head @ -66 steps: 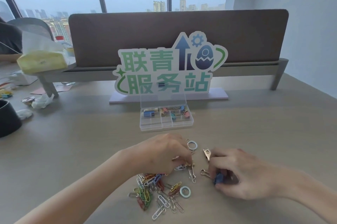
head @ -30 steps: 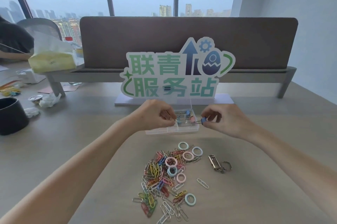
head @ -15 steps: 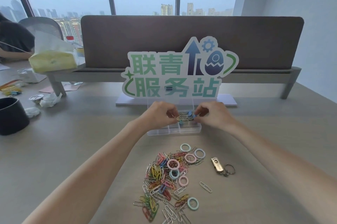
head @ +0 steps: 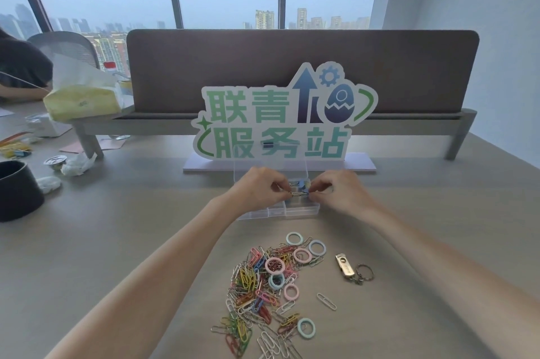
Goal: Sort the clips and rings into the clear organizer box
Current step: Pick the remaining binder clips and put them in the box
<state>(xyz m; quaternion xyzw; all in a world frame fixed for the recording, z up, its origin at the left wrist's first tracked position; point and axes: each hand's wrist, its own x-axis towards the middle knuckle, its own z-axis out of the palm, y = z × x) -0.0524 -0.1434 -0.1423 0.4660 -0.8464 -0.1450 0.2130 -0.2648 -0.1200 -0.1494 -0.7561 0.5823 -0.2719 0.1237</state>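
Both hands are held over the clear organizer box (head: 301, 209), which stands on the bench (head: 117, 241) just in front of a standing sign (head: 285, 116). The left hand (head: 260, 187) is seen with fingers curled, pinching one end of a small cluster of clips (head: 298, 190) above the box's middle compartments. The right hand (head: 340, 189) is likewise curled, pinching the other end of the same cluster, where a blue clip can be made out. What lies in the compartments beneath is mostly hidden by the hands.

Nearer the person, a loose pile of coloured paper clips (head: 254, 291) is spread on the bench, with pastel rings (head: 302, 255) lying on and around it. One paper clip (head: 326, 301) lies apart to the right. A USB stick (head: 345, 267) on a key ring is seen beside the pile. A dark bowl (head: 16, 190) stands at the far left.
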